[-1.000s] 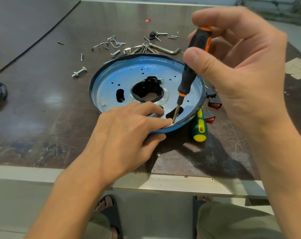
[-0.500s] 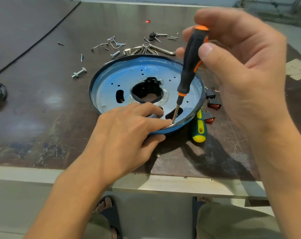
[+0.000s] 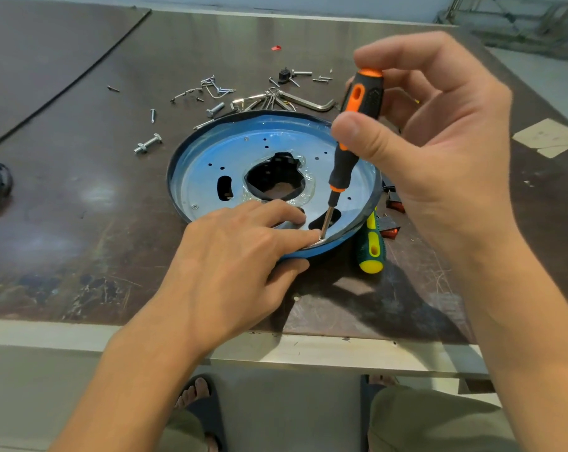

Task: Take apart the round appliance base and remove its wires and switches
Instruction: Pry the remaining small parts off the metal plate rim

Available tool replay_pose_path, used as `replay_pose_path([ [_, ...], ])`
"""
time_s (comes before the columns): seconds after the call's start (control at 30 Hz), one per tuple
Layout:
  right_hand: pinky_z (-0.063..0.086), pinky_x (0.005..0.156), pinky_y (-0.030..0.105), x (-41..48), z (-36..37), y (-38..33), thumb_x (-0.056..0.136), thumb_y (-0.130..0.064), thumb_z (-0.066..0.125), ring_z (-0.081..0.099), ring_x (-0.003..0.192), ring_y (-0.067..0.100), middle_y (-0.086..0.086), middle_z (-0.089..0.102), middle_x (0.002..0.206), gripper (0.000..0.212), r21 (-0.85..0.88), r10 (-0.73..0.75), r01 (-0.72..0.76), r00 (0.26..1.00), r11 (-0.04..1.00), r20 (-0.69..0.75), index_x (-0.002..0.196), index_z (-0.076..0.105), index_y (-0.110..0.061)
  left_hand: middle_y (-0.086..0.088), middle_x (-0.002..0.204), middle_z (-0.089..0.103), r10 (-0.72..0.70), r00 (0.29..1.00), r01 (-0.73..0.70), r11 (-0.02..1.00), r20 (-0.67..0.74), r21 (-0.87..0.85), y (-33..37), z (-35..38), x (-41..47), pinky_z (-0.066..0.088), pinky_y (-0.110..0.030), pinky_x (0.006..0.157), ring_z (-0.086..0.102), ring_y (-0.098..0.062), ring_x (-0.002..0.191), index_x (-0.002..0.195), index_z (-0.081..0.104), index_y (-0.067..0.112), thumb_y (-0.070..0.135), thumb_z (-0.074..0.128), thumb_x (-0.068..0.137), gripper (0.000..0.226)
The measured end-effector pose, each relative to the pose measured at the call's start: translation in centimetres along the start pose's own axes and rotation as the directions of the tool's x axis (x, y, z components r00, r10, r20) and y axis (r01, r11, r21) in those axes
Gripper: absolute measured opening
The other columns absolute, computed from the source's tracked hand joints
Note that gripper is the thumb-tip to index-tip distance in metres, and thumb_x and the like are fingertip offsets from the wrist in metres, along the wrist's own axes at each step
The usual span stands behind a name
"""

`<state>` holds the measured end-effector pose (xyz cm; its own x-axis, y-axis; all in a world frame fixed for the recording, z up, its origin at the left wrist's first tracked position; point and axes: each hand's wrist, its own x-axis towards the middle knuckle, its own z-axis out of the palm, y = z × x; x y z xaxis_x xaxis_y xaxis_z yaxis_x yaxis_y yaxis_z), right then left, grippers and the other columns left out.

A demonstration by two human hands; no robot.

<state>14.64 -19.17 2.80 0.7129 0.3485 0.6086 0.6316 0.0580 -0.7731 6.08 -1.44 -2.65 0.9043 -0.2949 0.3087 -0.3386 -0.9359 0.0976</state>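
If the screwdriver [image 3: 342, 168] my right hand [image 3: 439, 151] grips slips, its tip may jab my left hand [image 3: 230, 252] pinching the base [image 3: 207, 151].

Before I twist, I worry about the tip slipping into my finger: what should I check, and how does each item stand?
1. Right hand grips black-and-orange screwdriver: ok.
2. Left hand holds round blue metal base at its near rim: ok.
3. Tip seated in a screw head: cannot tell.
4. Left index fingertip clear of tip: not ok, right beside it.
5. Green-and-yellow screwdriver clear of base: not ok, lies at the rim.
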Motion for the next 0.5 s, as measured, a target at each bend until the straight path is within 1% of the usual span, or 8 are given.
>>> replay_pose_path([
  [0.03,0.055,0.083,0.031,0.11,-0.06,0.05,0.089,-0.007,0.077,0.063,0.093,0.014,0.004,0.062,0.100,0.035,-0.018,-0.017,0.017,1.000,1.000,-0.004,0.118,0.056,-0.009,0.013,0.121,0.066,-0.002,1.000,0.001,1.000,-0.002,-0.001,0.02,-0.01,0.00,0.056,-0.038,0.064,0.066,-0.015,0.101,0.119,0.070,0.038,0.043,0.059,0.087,0.034],
  [0.1,0.058,0.088,0.037,0.15,-0.19,0.31,0.094,0.002,0.068,0.068,0.097,0.022,0.010,0.063,0.104,0.031,-0.005,-0.017,0.017,1.000,1.000,0.010,0.121,0.055,-0.006,0.014,0.121,0.065,-0.005,1.000,0.005,1.000,-0.003,0.000,0.02,0.04,0.03,0.056,-0.038,0.064,0.066,-0.015,0.101,0.119,0.070,0.039,0.043,0.059,0.088,0.034],
  [0.17,0.058,0.091,0.042,-0.06,-0.22,0.50,0.095,0.012,0.052,0.072,0.100,0.031,0.020,0.064,0.109,0.032,0.064,0.017,-0.017,1.000,0.998,0.008,0.125,0.052,0.000,0.014,0.121,0.065,-0.010,1.000,0.010,1.000,-0.004,-0.002,0.01,0.10,0.04,0.056,-0.038,0.064,0.066,-0.014,0.101,0.119,0.070,0.039,0.043,0.058,0.088,0.034],
  [0.23,0.058,0.091,0.045,-0.17,-0.03,0.34,0.094,0.013,0.045,0.071,0.103,0.035,0.021,0.065,0.111,0.033,0.120,0.041,-0.041,0.999,0.992,0.002,0.124,0.053,0.002,0.014,0.121,0.065,-0.014,1.000,0.014,1.000,-0.007,-0.010,0.02,0.09,0.05,0.056,-0.037,0.065,0.065,-0.014,0.101,0.119,0.070,0.039,0.044,0.057,0.088,0.034],
  [0.3,0.057,0.090,0.047,-0.12,0.19,0.05,0.097,0.004,0.054,0.069,0.103,0.029,0.015,0.065,0.108,0.024,0.083,0.018,-0.017,1.000,0.996,-0.005,0.120,0.056,-0.003,0.014,0.121,0.065,-0.015,1.000,0.015,1.000,-0.003,-0.012,0.04,0.07,0.03,0.056,-0.036,0.065,0.065,-0.013,0.101,0.119,0.070,0.039,0.044,0.056,0.088,0.034],
  [0.4,0.057,0.082,0.037,-0.02,0.21,-0.05,0.095,-0.006,0.070,0.062,0.090,0.011,0.000,0.063,0.097,0.025,-0.009,-0.029,0.029,0.999,1.000,-0.027,0.117,0.059,-0.009,0.015,0.122,0.064,-0.017,1.000,0.017,1.000,0.004,-0.011,0.10,0.07,0.04,0.055,-0.036,0.067,0.064,-0.013,0.102,0.120,0.069,0.041,0.045,0.055,0.089,0.035],
  [0.43,0.058,0.084,0.039,-0.04,0.16,0.07,0.095,-0.004,0.069,0.064,0.092,0.012,0.002,0.064,0.099,0.027,0.000,-0.024,0.024,0.999,1.000,-0.030,0.120,0.058,-0.007,0.015,0.122,0.064,-0.018,1.000,0.018,1.000,0.007,-0.011,0.11,0.05,0.03,0.055,-0.036,0.067,0.064,-0.012,0.101,0.121,0.068,0.041,0.046,0.054,0.089,0.035],
  [0.5,0.059,0.091,0.045,-0.21,0.05,0.27,0.100,0.004,0.057,0.070,0.101,0.025,0.015,0.066,0.108,0.031,0.053,0.016,-0.015,1.000,0.998,-0.023,0.130,0.052,0.000,0.014,0.121,0.065,-0.019,1.000,0.019,1.000,0.009,-0.016,0.14,-0.02,0.03,0.055,-0.034,0.066,0.064,-0.012,0.100,0.121,0.069,0.040,0.046,0.053,0.089,0.036],
])
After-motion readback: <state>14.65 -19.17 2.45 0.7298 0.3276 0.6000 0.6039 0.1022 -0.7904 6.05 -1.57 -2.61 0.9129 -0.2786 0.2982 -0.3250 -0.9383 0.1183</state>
